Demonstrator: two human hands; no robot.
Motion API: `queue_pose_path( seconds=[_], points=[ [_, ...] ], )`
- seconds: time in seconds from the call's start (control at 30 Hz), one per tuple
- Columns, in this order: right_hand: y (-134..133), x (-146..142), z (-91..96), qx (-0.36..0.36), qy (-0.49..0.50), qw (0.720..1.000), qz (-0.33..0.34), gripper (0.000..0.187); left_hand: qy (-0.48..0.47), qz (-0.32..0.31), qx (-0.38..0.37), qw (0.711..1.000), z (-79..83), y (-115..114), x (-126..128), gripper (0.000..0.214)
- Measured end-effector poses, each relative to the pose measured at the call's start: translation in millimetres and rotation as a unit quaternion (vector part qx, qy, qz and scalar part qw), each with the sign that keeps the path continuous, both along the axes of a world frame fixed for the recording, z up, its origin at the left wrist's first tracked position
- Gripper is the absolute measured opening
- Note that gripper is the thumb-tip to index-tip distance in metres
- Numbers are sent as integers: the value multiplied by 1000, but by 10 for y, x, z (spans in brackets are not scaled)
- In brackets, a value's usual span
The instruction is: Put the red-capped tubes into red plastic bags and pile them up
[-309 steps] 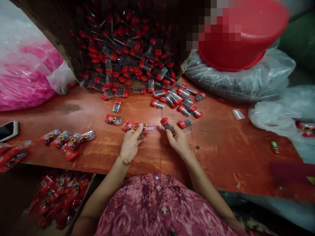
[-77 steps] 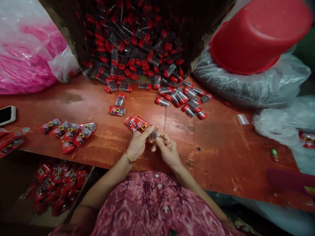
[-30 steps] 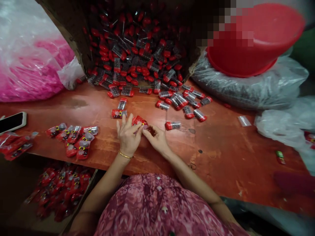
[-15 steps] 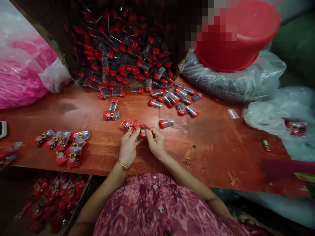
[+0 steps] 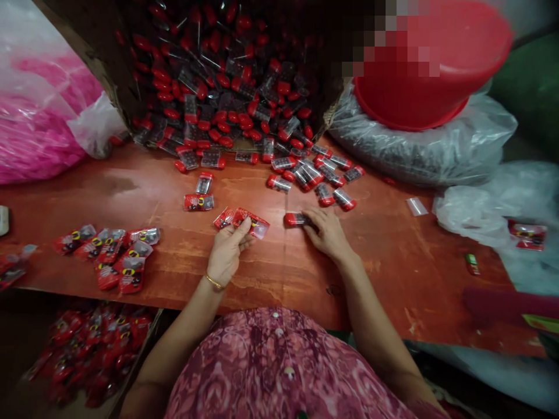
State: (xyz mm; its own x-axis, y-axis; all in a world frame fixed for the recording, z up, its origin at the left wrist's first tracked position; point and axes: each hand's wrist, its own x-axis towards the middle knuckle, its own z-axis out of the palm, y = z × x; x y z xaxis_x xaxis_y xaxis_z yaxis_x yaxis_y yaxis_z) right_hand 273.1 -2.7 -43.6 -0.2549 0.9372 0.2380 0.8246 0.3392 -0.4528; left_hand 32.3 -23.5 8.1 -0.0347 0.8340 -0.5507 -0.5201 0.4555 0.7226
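My left hand pinches a red printed plastic sleeve with a clear end between thumb and fingers. Another red printed sleeve shows just beyond the fingers; whether the hand also holds it I cannot tell. My right hand closes its fingers on the clear end of a small red-capped container lying on the table, its dark contents partly covered by the fingertips. Farther off, a container in a printed sleeve lies against a bare red-capped container.
A big carton on its side spills red-capped containers onto the table. Sleeved containers lie at left, above a lower box of more. A red tub rests on a plastic bag at back right.
My right hand has let go of the sleeve and moved right onto the red-capped container. My left hand keeps hold of the sleeve in nearly the same place.
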Motion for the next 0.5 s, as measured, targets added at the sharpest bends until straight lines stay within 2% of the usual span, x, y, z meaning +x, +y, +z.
queue_pose_path(
  seconds=[0.07,0.13,0.27,0.33,0.5],
  points=[
    [-62,5,-36,-9,47,999,-6,28,-14,-14,-10,1000,4,-2,22,42],
    [-207,-89,-2,-33,147,988,-22,26,-18,-22,-14,1000,13,-11,36,42],
    [-563,-334,209,-129,338,931,-36,20,-1,-38,-7,999,23,-33,48,40],
    [-674,-423,302,-143,376,915,-28,18,19,-54,-1,998,16,-44,58,40],
    [-702,-529,365,-143,394,907,-47,17,73,-85,31,993,6,-76,90,42]
  ],
)
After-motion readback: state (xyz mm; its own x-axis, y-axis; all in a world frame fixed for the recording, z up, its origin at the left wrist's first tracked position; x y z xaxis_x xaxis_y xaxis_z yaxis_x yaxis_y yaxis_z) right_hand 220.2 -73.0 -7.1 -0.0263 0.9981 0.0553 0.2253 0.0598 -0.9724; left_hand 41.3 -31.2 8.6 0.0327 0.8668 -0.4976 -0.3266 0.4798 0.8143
